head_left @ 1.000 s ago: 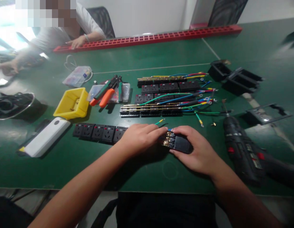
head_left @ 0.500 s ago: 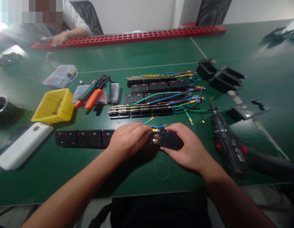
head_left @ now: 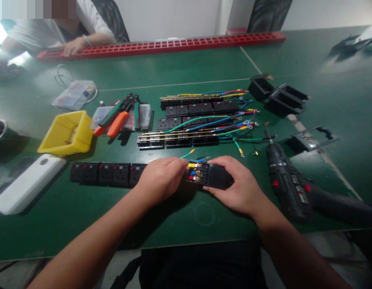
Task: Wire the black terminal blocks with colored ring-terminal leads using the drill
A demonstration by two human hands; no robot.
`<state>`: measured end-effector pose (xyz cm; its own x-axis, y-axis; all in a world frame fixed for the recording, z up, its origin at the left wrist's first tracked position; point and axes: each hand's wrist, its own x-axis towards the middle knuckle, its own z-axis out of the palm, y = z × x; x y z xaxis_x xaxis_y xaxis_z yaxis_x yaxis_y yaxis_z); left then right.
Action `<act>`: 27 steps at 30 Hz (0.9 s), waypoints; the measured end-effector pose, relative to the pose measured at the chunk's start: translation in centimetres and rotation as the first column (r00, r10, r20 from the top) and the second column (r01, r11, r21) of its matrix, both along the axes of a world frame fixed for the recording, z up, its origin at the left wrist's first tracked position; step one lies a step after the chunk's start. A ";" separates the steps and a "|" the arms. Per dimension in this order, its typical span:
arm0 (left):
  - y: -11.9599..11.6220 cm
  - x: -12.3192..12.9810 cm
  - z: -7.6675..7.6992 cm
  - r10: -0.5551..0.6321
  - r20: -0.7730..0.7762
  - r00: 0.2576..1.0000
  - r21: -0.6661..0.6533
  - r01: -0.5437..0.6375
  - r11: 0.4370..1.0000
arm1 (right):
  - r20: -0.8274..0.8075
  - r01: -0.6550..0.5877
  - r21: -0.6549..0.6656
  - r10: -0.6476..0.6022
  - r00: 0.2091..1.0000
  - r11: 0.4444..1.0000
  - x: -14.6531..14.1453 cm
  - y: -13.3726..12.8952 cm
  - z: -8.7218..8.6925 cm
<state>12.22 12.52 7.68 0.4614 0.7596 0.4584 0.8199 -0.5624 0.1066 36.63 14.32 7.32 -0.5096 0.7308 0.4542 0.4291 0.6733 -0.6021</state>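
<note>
In the head view my right hand holds a black terminal module, thumb and fingers around its right end. Brass screw terminals face up on its left side, with red and blue wire ends at them. My left hand is closed, its fingertips at a yellow-sleeved wire terminal at the top screw. Its wire is hidden under the hand. A row of black sockets runs leftward from beneath my left hand. Loose wire ends lie just behind.
Wired socket strips lie behind my hands. A power drill and black housings are at the right. Leftward are crimping pliers, a yellow bin and a white case. Another person's hand rests on a red slotted bar.
My left fingertips have drawn slightly left, uncovering more of the yellow-sleeved terminal and the other wire ends. My right hand stays on the module. The view has shifted a little.
</note>
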 end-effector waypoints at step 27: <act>0.0 -0.3 0.6 0.007 -0.008 1.000 0.015 -0.007 1.000 | -0.024 0.005 -0.005 -0.005 1.000 1.000 -0.1 0.0 0.0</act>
<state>11.97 12.51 8.29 0.4597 0.7559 0.4661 0.8248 -0.5580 0.0915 36.52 14.35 7.32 -0.4950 0.7356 0.4625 0.4178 0.6682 -0.6156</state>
